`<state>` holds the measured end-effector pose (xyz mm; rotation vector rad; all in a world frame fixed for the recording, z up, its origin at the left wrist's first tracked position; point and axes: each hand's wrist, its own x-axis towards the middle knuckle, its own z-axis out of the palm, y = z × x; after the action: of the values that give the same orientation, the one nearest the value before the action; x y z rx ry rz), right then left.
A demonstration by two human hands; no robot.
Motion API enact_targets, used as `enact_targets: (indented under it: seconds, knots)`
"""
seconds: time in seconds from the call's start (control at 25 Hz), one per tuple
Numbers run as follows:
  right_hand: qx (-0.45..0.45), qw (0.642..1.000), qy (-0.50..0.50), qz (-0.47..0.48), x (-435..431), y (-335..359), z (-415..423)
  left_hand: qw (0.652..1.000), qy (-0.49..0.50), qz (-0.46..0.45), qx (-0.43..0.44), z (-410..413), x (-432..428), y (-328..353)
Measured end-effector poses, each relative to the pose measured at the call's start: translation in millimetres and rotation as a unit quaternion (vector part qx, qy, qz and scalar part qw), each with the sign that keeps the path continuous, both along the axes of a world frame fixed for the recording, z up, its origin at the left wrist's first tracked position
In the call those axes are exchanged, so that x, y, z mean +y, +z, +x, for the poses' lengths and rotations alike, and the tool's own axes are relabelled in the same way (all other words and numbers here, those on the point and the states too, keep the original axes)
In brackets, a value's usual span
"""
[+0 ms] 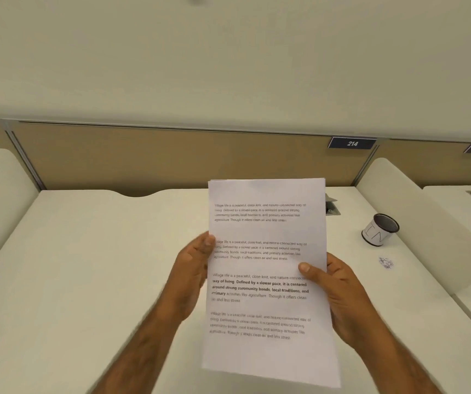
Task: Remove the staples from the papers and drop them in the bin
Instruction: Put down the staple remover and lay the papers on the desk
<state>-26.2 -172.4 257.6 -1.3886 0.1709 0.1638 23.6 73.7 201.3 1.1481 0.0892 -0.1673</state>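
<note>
We note the papers (268,282) held upright in the lower centre of the frame, above the desk (92,265), printed side toward the camera with four blocks of text visible. At the top left corner a second sheet edge shows slightly offset behind the first; no staple can be made out there at this sharpness. The left hand (193,275) grips the left edge about mid-height, its thumb tip lying on the front of the page and the fingers hidden behind, so this grip is clamped on the papers. The right hand (335,288) holds the right edge slightly lower, thumb pressed on the front and fingers behind, likewise clamped on the papers. Toward the right of the frame we record a small cylindrical bin (380,230) with a dark mesh interior and a white wrap, standing on the desk well apart from the papers. Below and just right of it lies a small cluster of dark specks (386,263), too small to identify. In the upper right, a dark plate reads 214 (352,143).
</note>
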Motion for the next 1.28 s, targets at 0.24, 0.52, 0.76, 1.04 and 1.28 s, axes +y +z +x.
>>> enact_targets:
  seconds: [0.24, 0.52, 0.76, 1.04, 1.28]
  knots:
    - [0.041, 0.999, 0.035, -0.001, -5.0, -9.9, -8.3, 0.995, -0.079, -0.037, 0.058, -21.3, -13.8, 6.4]
    - [0.069, 0.997, 0.011, -0.016, -10.9, -16.1, -13.2, 0.997, -0.023, 0.001, 0.068, -25.8, -19.3, 1.5]
    - [0.129, 0.991, -0.026, -0.037, -24.1, -52.2, -14.1, 0.992, 0.015, 0.073, 0.1, -22.0, -50.8, -27.6]
    - [0.19, 0.976, -0.006, -0.106, -72.0, -118.3, 25.1, 0.964, 0.083, 0.217, 0.126, -5.2, -99.6, -104.7]
    - [0.193, 0.966, -0.014, -0.172, -118.9, -185.6, 72.8, 0.918, 0.099, 0.362, 0.13, 25.9, -140.8, -159.9]
